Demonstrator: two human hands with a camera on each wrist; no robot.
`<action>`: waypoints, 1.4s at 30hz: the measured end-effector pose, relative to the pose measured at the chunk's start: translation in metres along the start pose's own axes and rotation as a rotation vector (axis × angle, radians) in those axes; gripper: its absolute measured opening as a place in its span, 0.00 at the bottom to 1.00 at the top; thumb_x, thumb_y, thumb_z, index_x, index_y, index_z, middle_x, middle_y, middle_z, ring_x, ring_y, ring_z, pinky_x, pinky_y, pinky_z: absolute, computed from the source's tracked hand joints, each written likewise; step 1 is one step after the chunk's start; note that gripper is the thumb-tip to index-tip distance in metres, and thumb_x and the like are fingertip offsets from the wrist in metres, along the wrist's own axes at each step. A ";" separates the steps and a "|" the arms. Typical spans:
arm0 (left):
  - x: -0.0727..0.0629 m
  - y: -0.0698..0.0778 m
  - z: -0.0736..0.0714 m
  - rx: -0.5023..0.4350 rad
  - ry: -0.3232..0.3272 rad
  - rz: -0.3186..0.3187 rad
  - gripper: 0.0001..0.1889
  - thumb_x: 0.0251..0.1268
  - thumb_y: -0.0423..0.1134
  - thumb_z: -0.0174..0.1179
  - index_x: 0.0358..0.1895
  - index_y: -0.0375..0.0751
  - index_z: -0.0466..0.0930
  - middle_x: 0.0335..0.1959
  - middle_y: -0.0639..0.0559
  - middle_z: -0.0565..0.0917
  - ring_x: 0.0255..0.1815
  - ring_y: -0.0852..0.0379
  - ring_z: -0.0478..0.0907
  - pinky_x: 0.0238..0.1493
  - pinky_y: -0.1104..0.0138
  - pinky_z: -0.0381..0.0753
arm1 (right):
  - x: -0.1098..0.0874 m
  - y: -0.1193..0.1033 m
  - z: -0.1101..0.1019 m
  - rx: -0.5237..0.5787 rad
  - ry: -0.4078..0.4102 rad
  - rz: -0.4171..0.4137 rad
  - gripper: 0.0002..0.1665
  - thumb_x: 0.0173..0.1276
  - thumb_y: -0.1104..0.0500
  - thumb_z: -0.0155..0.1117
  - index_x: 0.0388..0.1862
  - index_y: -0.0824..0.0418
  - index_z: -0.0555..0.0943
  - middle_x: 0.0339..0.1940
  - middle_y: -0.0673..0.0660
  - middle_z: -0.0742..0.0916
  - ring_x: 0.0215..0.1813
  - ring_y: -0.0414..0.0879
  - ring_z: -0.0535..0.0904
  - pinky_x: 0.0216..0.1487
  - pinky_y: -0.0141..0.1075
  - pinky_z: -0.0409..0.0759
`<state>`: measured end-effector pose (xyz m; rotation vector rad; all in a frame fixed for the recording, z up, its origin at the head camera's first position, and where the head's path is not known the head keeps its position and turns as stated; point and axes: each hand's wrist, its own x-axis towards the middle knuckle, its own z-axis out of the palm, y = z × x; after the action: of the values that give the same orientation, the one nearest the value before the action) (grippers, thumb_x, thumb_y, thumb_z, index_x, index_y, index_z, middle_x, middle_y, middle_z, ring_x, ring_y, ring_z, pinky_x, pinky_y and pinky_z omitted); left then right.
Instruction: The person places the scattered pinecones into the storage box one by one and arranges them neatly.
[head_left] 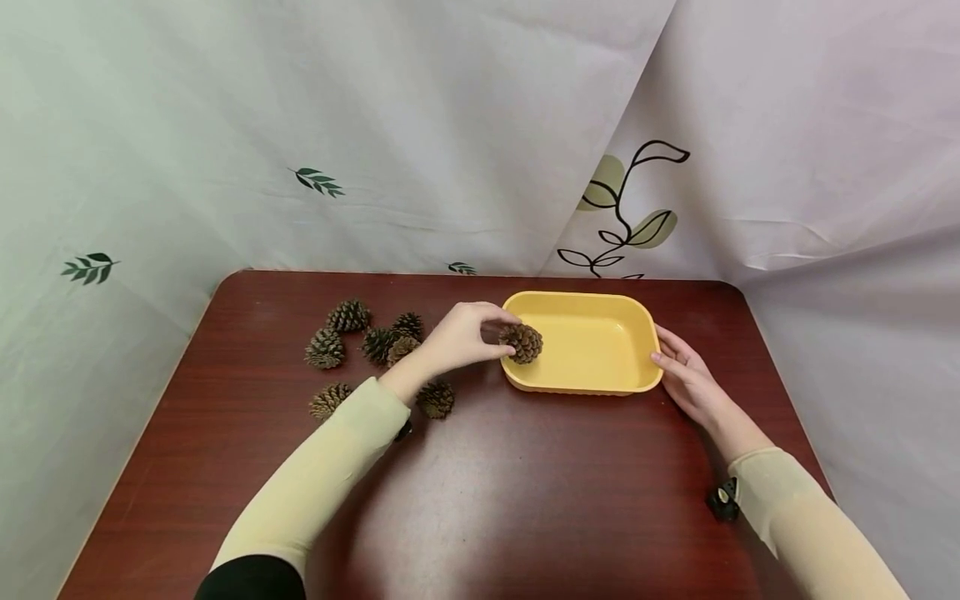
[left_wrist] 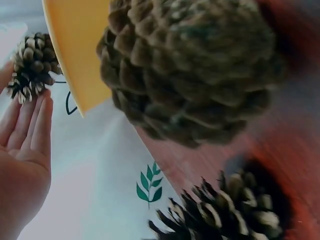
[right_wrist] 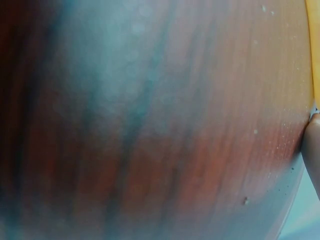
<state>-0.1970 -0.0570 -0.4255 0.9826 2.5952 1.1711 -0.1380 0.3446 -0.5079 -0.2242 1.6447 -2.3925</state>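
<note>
In the head view my left hand (head_left: pixel 468 337) pinches a brown pine cone (head_left: pixel 523 343) between thumb and fingers, over the left rim of a yellow plastic tub (head_left: pixel 588 350). The left wrist view shows the held pine cone (left_wrist: pixel 34 67) at the upper left beside the tub's yellow wall (left_wrist: pixel 75 45). My right hand (head_left: pixel 692 382) holds the tub's right end, thumb at the rim and fingers along the outer side. In the right wrist view only a fingertip (right_wrist: pixel 312 145) and a strip of yellow show at the right edge.
Several pine cones (head_left: pixel 325 348) lie on the left part of the dark red wooden table (head_left: pixel 480 500), some partly hidden by my left arm. One pine cone (head_left: pixel 436 400) sits just right of that forearm. A pale cloth (head_left: pixel 450 125) with leaf prints hangs behind the table.
</note>
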 end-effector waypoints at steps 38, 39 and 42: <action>0.030 0.009 0.018 0.346 -0.412 0.135 0.16 0.64 0.43 0.77 0.54 0.46 0.92 0.57 0.52 0.91 0.62 0.54 0.86 0.69 0.59 0.83 | 0.001 0.003 -0.002 0.012 0.024 0.018 0.28 0.83 0.73 0.44 0.68 0.48 0.77 0.65 0.41 0.86 0.64 0.32 0.83 0.63 0.25 0.83; 0.030 0.009 0.018 0.346 -0.414 0.134 0.16 0.64 0.43 0.77 0.54 0.46 0.92 0.57 0.52 0.91 0.62 0.54 0.86 0.69 0.59 0.83 | 0.001 0.003 -0.002 0.015 0.025 0.020 0.28 0.83 0.73 0.44 0.68 0.48 0.77 0.65 0.41 0.86 0.64 0.32 0.83 0.63 0.25 0.83; 0.030 0.009 0.017 0.342 -0.415 0.133 0.17 0.64 0.43 0.77 0.55 0.46 0.92 0.57 0.52 0.91 0.62 0.54 0.86 0.69 0.59 0.83 | 0.001 0.003 -0.002 0.017 0.026 0.023 0.28 0.83 0.73 0.45 0.68 0.48 0.78 0.65 0.41 0.86 0.64 0.32 0.83 0.63 0.25 0.83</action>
<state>-0.2094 -0.0232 -0.4268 1.3157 2.4542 0.4736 -0.1390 0.3452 -0.5109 -0.1710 1.6288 -2.4013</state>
